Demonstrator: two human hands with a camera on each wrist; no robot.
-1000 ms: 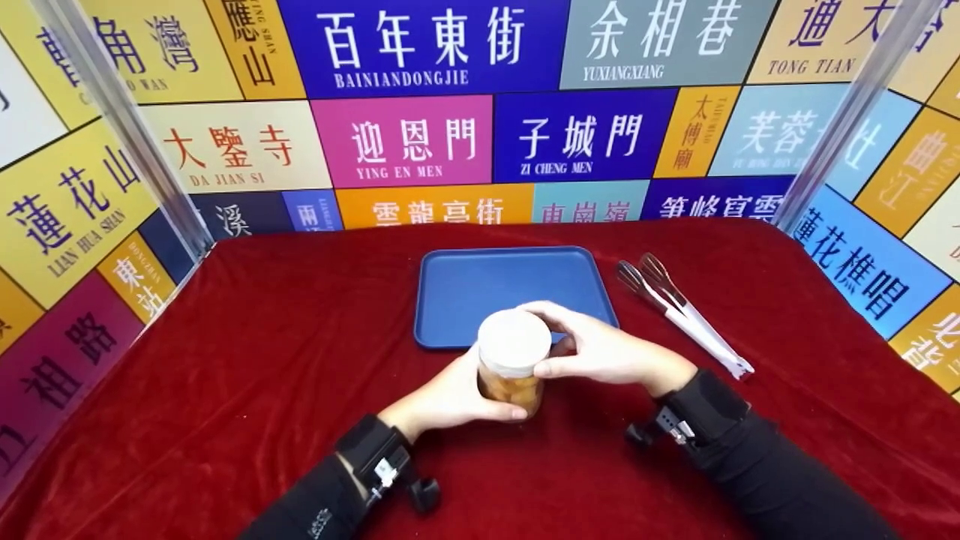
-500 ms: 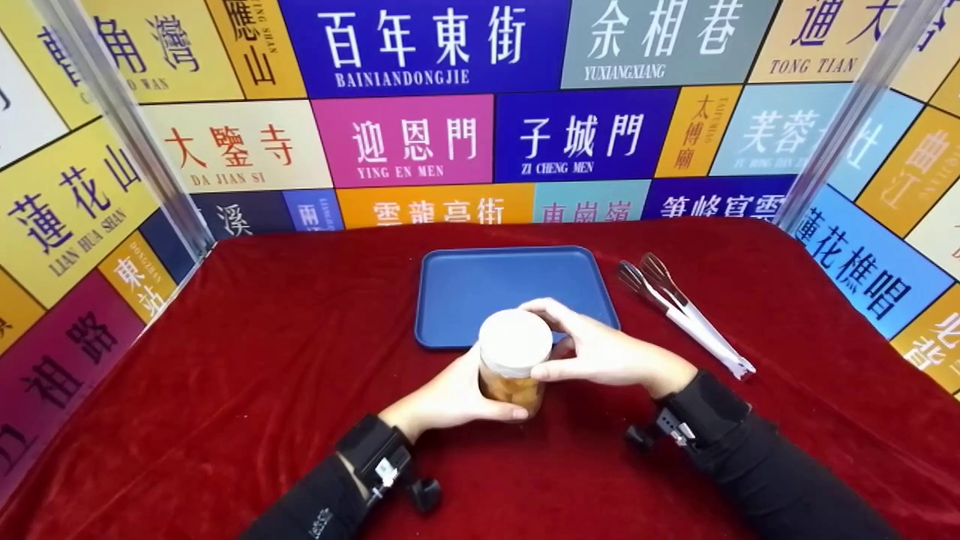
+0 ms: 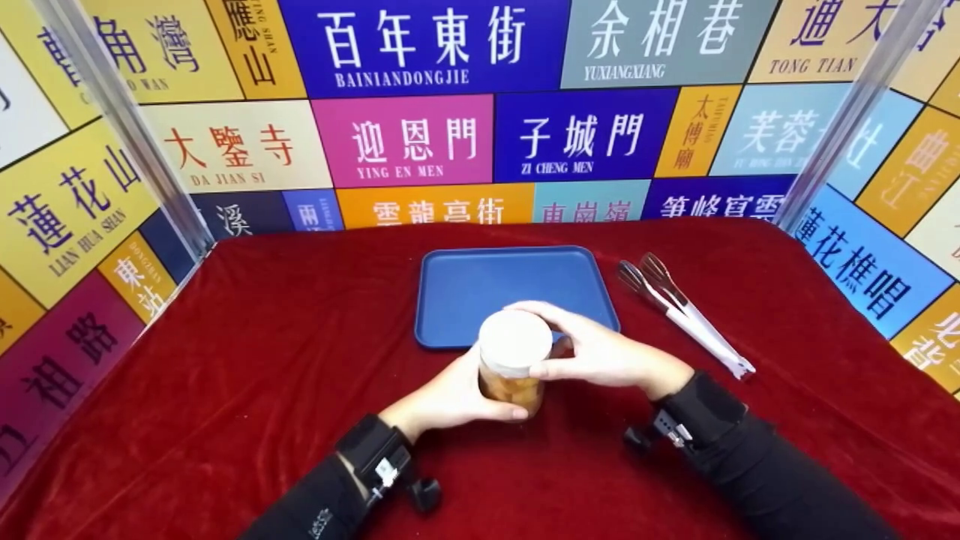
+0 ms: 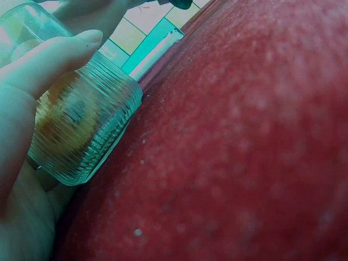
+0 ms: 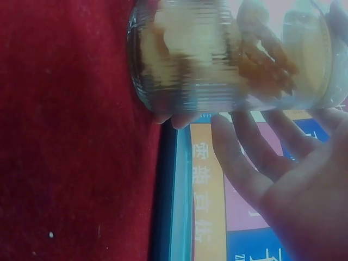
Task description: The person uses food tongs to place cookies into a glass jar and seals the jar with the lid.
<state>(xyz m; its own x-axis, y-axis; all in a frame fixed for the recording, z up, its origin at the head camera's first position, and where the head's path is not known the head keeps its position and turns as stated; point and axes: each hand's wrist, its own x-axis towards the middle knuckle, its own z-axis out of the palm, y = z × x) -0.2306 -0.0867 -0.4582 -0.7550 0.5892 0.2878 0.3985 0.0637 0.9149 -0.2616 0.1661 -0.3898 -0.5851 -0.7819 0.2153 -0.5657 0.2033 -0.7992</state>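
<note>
A clear ribbed jar (image 3: 514,391) with a round white lid (image 3: 515,341) stands upright over the red cloth, in front of the tray. Golden-brown food pieces show through its wall; one looks ring-shaped (image 4: 68,117) in the left wrist view. My left hand (image 3: 448,397) grips the jar's lower body, thumb across the near side, its other fingers mostly hidden behind. My right hand (image 3: 604,351) holds the lid from the right, thumb at the near rim and fingers around the far side. In the right wrist view, those right fingers (image 5: 239,141) pass behind the jar.
A blue rectangular tray (image 3: 510,285) lies flat behind the jar, its front edge partly covered by the hands and lid. To its right lie tongs (image 3: 690,315) with white arms and brown ends. Sign-printed panels (image 3: 420,142) enclose the back and sides of the red-covered table (image 3: 300,315).
My right hand's fingers have slid a little further left around the far side of the lid. The jar and my left hand have stayed in place.
</note>
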